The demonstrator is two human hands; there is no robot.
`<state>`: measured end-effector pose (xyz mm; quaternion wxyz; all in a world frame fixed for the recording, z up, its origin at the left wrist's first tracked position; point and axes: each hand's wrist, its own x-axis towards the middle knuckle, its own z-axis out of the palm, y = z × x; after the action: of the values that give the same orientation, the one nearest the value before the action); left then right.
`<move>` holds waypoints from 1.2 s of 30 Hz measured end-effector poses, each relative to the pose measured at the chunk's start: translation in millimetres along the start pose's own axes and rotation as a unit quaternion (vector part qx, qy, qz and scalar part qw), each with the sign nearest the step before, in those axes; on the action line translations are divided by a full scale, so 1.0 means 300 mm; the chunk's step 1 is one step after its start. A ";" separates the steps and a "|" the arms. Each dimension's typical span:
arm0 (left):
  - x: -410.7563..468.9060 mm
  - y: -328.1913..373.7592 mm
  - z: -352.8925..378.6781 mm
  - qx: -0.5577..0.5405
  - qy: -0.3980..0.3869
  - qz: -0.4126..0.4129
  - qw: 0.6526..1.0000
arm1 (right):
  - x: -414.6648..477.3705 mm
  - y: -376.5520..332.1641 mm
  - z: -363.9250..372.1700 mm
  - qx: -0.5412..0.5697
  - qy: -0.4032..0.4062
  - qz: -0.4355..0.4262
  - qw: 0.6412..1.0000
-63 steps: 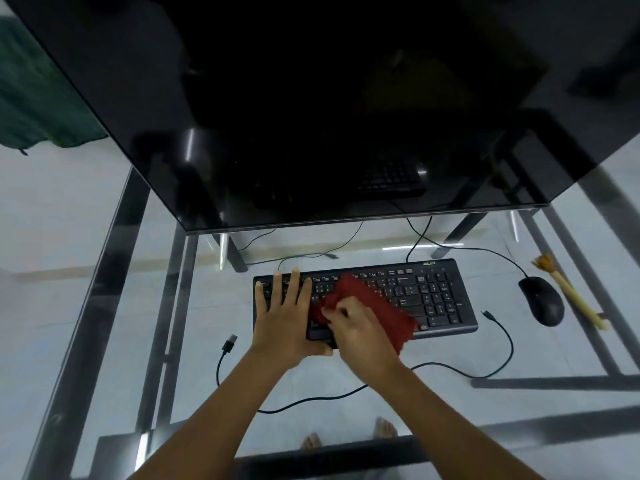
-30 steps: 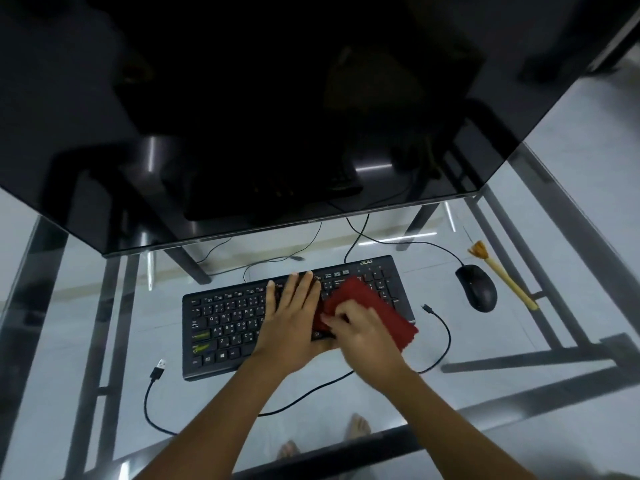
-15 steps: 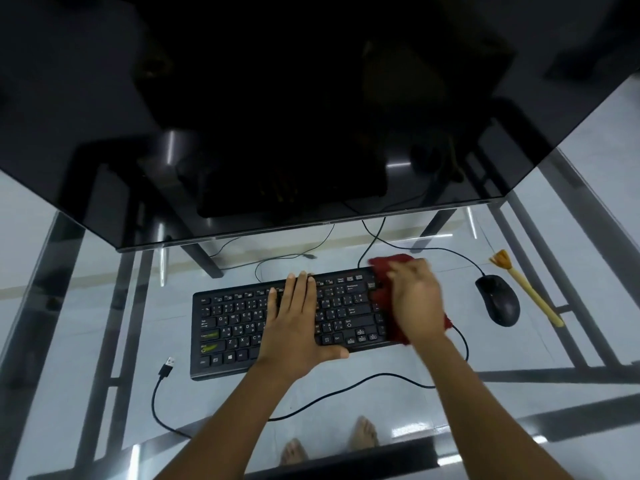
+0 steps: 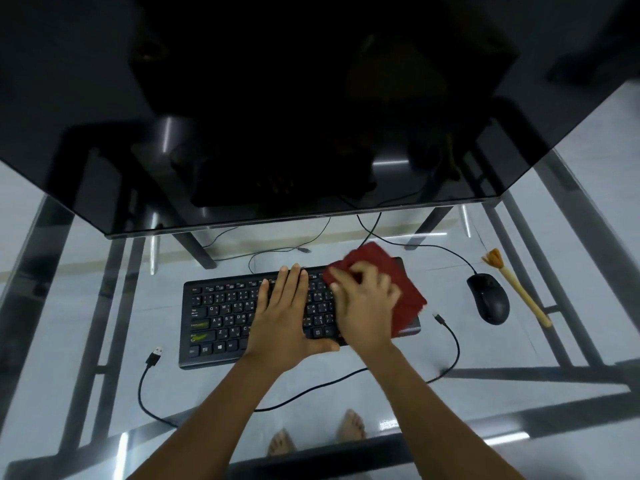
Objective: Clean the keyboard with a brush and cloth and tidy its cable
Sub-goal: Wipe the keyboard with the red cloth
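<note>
**A:** Which step is this?

**B:** The cloth wipe, I'd say. The right hand (image 4: pixel 367 306) has the red cloth (image 4: pixel 398 278) bunched under curled fingers (image 4: pixel 349 275) and presses it onto the right end of the keyboard (image 4: pixel 221 317), over the number-pad side. Part of the cloth spills past the far and right edges.

**A:** And the left hand (image 4: pixel 287 317)?

**B:** It lies flat on the middle keys, with the fingers straight and close together and the thumb out along the near edge. It looks like it's bracing the board so it doesn't slide on the glass table (image 4: pixel 519 348).

**A:** Where's the brush (image 4: pixel 516 289)?

**B:** It's lying to the right, just beyond the mouse (image 4: pixel 488 299), and nobody is touching it.

**A:** What comes next?

**B:** Probably the left half of the keys. For that the bracing hand has to shift so the cloth can pass under it. The black cable (image 4: pixel 458 351) sprawls in a loose loop along the table in front of the keyboard, with its USB plug (image 4: pixel 154 355) free at the left, so it isn't tidied yet. Coiling it will likely take both hands, with the cloth set down first.
</note>
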<state>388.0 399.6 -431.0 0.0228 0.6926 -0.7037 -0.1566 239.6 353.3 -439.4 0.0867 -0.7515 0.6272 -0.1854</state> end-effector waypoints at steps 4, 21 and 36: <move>-0.004 0.003 -0.005 -0.014 -0.005 0.000 1.000 | 0.035 0.098 -0.019 -0.041 -0.012 -0.068 0.997; -0.006 0.001 0.008 0.012 0.005 -0.003 1.000 | -0.028 0.095 -0.049 -0.041 -0.021 -0.030 0.998; -0.009 0.001 0.002 0.015 -0.002 -0.003 1.000 | -0.134 0.158 -0.071 0.053 -0.072 -0.150 0.985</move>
<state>387.5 402.3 -431.0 0.0103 0.6947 -0.7040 -0.1476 182.4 385.2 -443.9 0.1420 -0.8429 0.4886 -0.1749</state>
